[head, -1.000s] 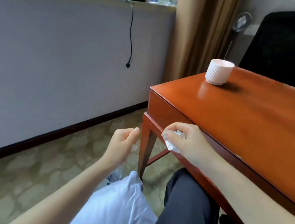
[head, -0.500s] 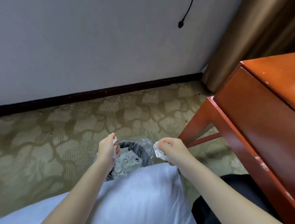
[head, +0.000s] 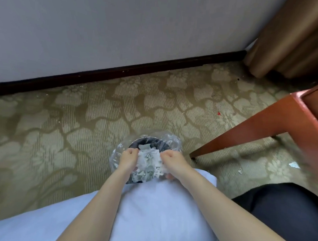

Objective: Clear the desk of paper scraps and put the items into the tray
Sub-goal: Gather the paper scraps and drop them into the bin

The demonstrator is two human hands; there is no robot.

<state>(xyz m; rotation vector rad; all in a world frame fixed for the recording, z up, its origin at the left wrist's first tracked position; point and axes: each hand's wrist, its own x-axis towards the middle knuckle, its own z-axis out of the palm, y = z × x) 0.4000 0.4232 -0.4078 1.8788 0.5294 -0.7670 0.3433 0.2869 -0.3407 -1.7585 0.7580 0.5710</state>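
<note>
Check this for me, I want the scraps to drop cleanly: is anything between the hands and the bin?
Nothing visible. The left hand and right hand hang right over the open bin; beneath them lie only the scraps piled inside.

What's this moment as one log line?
phase: disposal | left hand: over bin, grip unclear | right hand: over bin, grip unclear | paper scraps: inside bin
</note>
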